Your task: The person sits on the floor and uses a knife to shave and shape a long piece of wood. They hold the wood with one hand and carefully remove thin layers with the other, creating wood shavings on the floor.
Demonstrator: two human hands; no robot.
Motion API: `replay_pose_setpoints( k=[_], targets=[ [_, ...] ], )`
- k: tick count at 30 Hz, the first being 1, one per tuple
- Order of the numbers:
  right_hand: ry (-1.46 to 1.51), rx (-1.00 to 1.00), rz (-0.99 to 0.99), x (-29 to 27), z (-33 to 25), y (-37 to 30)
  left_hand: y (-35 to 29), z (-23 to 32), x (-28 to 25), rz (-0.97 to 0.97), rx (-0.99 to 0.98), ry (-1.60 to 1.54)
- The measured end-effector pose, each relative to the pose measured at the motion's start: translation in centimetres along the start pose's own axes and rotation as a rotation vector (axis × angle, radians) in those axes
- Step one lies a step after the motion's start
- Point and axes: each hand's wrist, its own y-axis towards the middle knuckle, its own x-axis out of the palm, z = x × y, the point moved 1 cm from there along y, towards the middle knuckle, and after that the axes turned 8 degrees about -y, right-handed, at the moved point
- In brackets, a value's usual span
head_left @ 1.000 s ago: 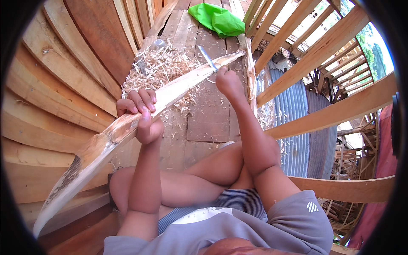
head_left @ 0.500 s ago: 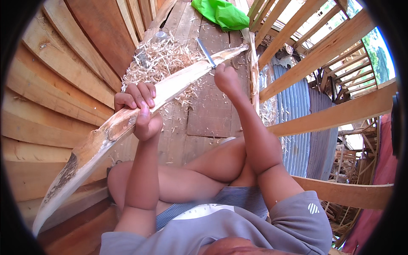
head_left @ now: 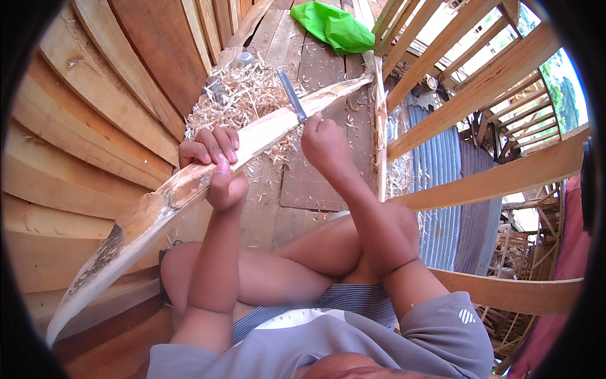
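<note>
A long, curved pale piece of wood [head_left: 257, 137] runs slantwise across my front, its tapered end at the lower left and its narrow end at the far right. My left hand [head_left: 216, 165] is closed around its middle, fingers over the top and thumb on the near side. In my right hand [head_left: 323, 140] is a knife [head_left: 290, 95], gripped in a fist that hides the handle. The blade lies across the wood and points up and to the left. Patches of dark bark [head_left: 104, 252] show on the wood's lower left part.
Curly wood shavings [head_left: 243, 95] are heaped on the plank floor [head_left: 309, 183] beyond the wood, with a clear cup [head_left: 242, 60] among them. A bright green bag [head_left: 332, 26] lies at the far end. Board walls [head_left: 76, 158] close the left; slatted rails [head_left: 492, 174] and corrugated sheets [head_left: 435, 183] stand right.
My right hand has drawn the knife along the wood, nearer to me and leftward. My left hand keeps its hold at about the same place.
</note>
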Motion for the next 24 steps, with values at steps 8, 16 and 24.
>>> replay_pose_setpoints(
  k=[8,16,24],
  targets=[
    [0.182,0.146,0.063,1.9,2.5,2.3,0.0,-0.1,0.1,0.026,0.013,-0.017],
    [0.372,0.079,0.114,2.9,4.4,4.7,-0.1,-0.7,0.0,0.065,0.015,-0.024],
    [0.450,0.159,0.187,4.2,4.5,5.8,-0.8,-1.2,0.4,0.297,-0.030,0.045]
  ],
)
